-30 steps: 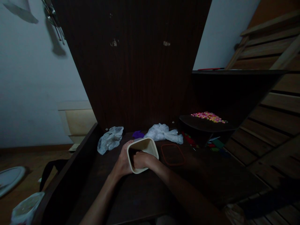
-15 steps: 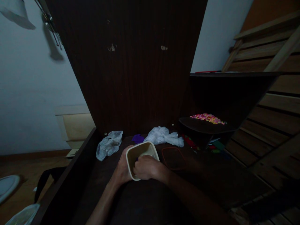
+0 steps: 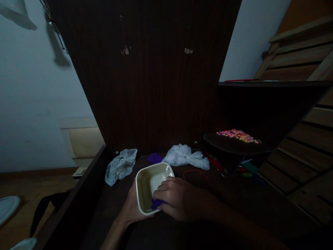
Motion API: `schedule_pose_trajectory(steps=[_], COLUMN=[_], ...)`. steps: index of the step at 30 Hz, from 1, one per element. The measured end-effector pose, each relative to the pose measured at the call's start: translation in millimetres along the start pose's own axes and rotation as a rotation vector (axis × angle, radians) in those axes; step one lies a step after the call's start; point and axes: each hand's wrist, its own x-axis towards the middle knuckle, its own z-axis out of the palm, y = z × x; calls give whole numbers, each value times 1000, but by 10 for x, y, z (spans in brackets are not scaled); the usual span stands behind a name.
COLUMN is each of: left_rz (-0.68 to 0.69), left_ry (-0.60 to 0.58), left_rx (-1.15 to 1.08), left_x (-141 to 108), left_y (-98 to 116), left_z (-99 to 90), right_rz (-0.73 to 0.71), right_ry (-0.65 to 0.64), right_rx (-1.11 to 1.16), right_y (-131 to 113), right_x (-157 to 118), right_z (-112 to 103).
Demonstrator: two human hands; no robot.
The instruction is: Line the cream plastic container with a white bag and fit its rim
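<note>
A cream plastic container (image 3: 144, 192), roughly square with rounded corners, is tilted so its inside faces me. My left hand (image 3: 134, 205) grips it from the left side and beneath; most of those fingers are hidden behind it. At the container's lower right, my right hand (image 3: 179, 198) reaches over the rim, its fingers closed on a purple cloth (image 3: 156, 203) pressed against the inner wall. Another purple piece of cloth (image 3: 155, 158) lies on the dark table behind the container.
Crumpled clear plastic (image 3: 121, 166) lies at the left and a knotted white plastic bag (image 3: 184, 155) behind the container. An orange-red rim-like frame (image 3: 196, 171) is on the table. Small pink and yellow pieces (image 3: 238, 135) cover part of a corner shelf (image 3: 221, 143) at the right.
My right hand has moved from deep inside the container toward its lower right rim, and the purple cloth shows more. The container sits slightly lower and more to the left in view.
</note>
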Motion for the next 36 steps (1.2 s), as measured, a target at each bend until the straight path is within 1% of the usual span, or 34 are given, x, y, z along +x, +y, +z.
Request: schedule_pose_trajectory(steps=[3, 6, 8, 9, 11, 13, 14, 16, 21, 24, 27, 29, 31, 34, 36], left_rz=[-70, -133, -148, -153, -165, -174, -175, -180, -204, -211, -215, -212, -207, -202, -209], left_ry=[-17, -9, -19, -31, -58, -79, -88, -112, -155, -160, -141, -128, -125, -131, -116], left_rx=[-98, -159, -184, -193, -201, -194, -191, -209, -339, -371, -314, -279, -277, -281, -274], left_x=[-26, -58, -82, -92, -104, -100, -91, -62, 15, 22, 10, 7, 10, 11, 1], left_y=[34, 59, 60, 59, 66, 89, 107, 147, 212, 211, 192, 179, 167, 153, 143], left_z=[39, 88, 108, 113, 111, 104, 102, 102, 119, 119, 108, 101, 101, 110, 118], right_rz=[67, 158, 174, 180, 232, 311, 365, 451, 562, 623, 688, 710, 701, 643, 590], right_ry=[142, 369, 523, 575, 642, 670, 666, 637, 569, 498, 441, 416, 415, 456, 482], right_rx=[268, 537, 764, 897, 1140, 1291, 1318, 1313, 1217, 1114, 970, 863, 759, 637, 604], right_y=[130, 365, 576, 690, 920, 1130, 1221, 1370, 1587, 1705, 1835, 1903, 1940, 1929, 1891], right_x=[6, 119, 255, 336, 514, 698, 787, 953, 1302, 1489, 1626, 1658, 1636, 1540, 1467], right_z=[-218, -411, -472, -479, -445, -356, -294, -144, 255, 431, 558, 619, 655, 651, 616])
